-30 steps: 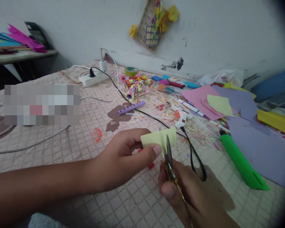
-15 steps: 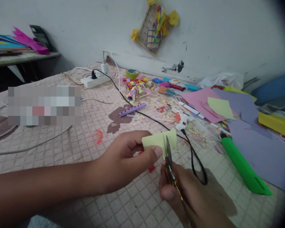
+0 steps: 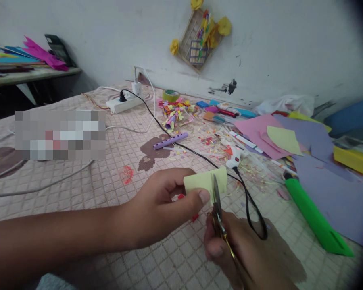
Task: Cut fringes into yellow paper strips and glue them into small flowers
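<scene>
My left hand (image 3: 169, 205) pinches a small pale yellow-green piece of paper (image 3: 199, 181), thumb in front and fingers behind. The paper looks folded or curled. A pair of scissors (image 3: 218, 201) with gold-coloured handles is gripped in my right hand (image 3: 230, 245). Its blades point up and lie across the right part of the paper, from the lower edge upward. Whether the blades are fully closed is hard to tell. Small red bits (image 3: 195, 217) lie on the cloth behind my left hand, partly hidden by it.
A glue gun (image 3: 234, 157) with a black cable lies beyond the paper. To the right are a green cutter (image 3: 317, 217) and purple sheets (image 3: 335, 197). Farther back are a purple tube with holes (image 3: 170, 141), a heap of paper scraps (image 3: 177, 112), tape (image 3: 171, 95) and a power strip (image 3: 124, 104).
The whole view has shifted slightly, so everything sits a little farther right and lower. Both hands keep their hold, with the scissors still across the paper.
</scene>
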`<state>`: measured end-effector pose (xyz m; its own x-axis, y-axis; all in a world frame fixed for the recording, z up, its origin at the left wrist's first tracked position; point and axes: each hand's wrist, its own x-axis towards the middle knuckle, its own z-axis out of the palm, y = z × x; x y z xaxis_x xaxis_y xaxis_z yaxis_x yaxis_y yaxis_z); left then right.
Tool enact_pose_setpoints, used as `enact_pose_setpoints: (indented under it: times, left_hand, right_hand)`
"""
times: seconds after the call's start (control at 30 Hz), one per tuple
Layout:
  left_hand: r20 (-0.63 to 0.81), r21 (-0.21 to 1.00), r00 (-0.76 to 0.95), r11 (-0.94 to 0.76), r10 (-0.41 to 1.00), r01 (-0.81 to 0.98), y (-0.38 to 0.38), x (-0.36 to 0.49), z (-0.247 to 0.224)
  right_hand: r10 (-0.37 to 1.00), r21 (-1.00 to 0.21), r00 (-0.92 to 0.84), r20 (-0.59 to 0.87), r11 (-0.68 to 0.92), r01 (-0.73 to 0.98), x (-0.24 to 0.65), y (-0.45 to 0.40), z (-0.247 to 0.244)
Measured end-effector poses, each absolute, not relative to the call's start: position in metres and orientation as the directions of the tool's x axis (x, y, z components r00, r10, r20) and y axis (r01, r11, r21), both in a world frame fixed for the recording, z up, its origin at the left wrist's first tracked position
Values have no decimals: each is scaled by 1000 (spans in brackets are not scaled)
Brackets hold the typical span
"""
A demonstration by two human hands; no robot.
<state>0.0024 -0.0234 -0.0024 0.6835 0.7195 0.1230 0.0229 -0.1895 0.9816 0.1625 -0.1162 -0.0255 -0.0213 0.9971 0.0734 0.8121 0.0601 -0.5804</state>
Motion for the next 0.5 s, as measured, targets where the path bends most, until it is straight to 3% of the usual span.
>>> enact_pose_setpoints:
  times: [0.3,0.5]
  left_hand:
    - [109,988,693,-155,713,4,-22,2,-3]
    - [103,993,694,-116,713,-28,-23,1,-4]
  right_hand:
    - [999,-595,-37,30,47,802,162,-113,-24]
    - [989,-597,-90,115,141,790,160,-117,-18]
